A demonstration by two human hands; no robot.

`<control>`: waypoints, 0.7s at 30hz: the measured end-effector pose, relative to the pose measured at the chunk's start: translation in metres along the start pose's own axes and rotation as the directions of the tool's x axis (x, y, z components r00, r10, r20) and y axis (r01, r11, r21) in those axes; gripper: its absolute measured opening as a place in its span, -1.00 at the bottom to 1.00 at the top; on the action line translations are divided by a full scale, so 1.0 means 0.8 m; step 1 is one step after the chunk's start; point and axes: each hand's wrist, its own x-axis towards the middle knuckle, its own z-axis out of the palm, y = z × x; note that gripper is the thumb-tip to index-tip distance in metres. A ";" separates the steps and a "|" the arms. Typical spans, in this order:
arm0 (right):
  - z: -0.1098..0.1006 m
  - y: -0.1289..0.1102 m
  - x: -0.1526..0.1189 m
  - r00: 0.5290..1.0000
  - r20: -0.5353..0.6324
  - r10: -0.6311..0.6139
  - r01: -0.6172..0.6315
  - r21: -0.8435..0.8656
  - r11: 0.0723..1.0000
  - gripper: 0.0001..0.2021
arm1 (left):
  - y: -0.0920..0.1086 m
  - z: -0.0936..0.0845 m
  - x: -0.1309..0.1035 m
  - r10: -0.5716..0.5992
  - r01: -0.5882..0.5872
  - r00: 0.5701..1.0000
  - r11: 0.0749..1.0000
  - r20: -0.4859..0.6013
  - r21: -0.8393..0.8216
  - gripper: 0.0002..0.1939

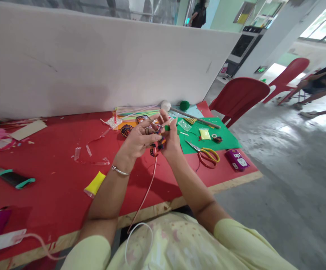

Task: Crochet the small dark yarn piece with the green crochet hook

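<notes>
My left hand [134,139], with a bangle on its wrist, is closed on a small dark multicoloured piece of yarn work [160,143]. Close against it, my right hand [170,141] grips a crochet hook with a green handle [167,128]. Its fingers partly cover the hook and the yarn work. A ball of similar multicoloured yarn [126,130] lies just beyond my left hand. From below the hands a pink cord [149,183] runs down toward my lap. Scissors [204,153] with yellow and red handles lie to the right of my right hand.
The red table [53,150] backs onto a white partition [95,60]. A green sheet [188,146] at right carries small packets and a grey rod [199,119]. A purple pack [236,160], a yellow packet [95,183] and a box cutter [15,178] lie around. A red chair [240,95] stands beyond.
</notes>
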 end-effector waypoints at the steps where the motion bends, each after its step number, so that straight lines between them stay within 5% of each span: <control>1: -0.002 -0.005 0.004 0.997 0.056 0.049 -0.053 0.072 0.996 -0.46 | 0.001 -0.003 -0.001 -0.011 0.010 0.999 1.000 0.030 0.014 -0.01; 7: -0.036 -0.043 0.027 0.959 0.258 0.119 -0.113 -0.039 0.993 -0.77 | -0.002 -0.009 -0.002 0.052 -0.070 0.994 0.977 0.095 0.201 0.01; 12: -0.057 -0.080 0.034 0.880 0.466 0.094 0.065 -0.313 0.947 -0.66 | -0.003 -0.008 -0.004 0.124 -0.144 0.989 0.936 0.081 0.323 -0.01; 17: -0.063 -0.089 0.033 0.894 0.438 0.092 0.062 -0.324 0.944 -0.66 | -0.005 -0.006 -0.006 0.130 -0.162 0.986 0.912 0.108 0.378 0.00; 21: -0.065 -0.098 0.034 0.919 0.393 0.023 0.115 -0.324 0.939 -0.88 | -0.007 -0.001 -0.007 0.149 -0.181 0.983 0.890 0.108 0.420 -0.01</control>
